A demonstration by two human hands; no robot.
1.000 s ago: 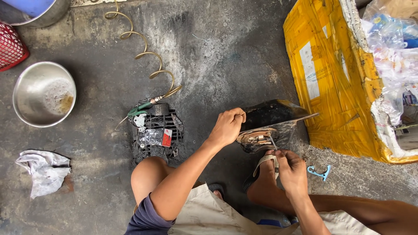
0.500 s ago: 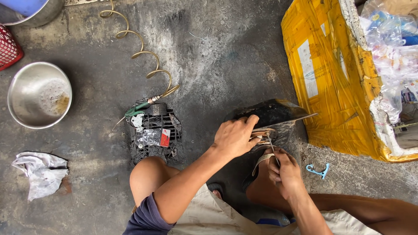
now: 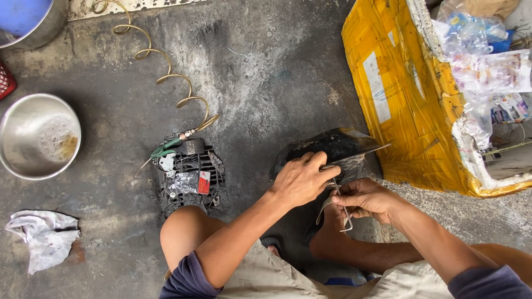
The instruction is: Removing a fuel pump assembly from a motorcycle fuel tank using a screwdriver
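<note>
Both hands [image 3: 332,188] close together beside yellow box [image 3: 404,111] edge.

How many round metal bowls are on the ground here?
2: a shiny steel bowl at the left edge, and a metal bowl with blue inside, partly cut off, top left. Others may lie outside the picture.
</note>
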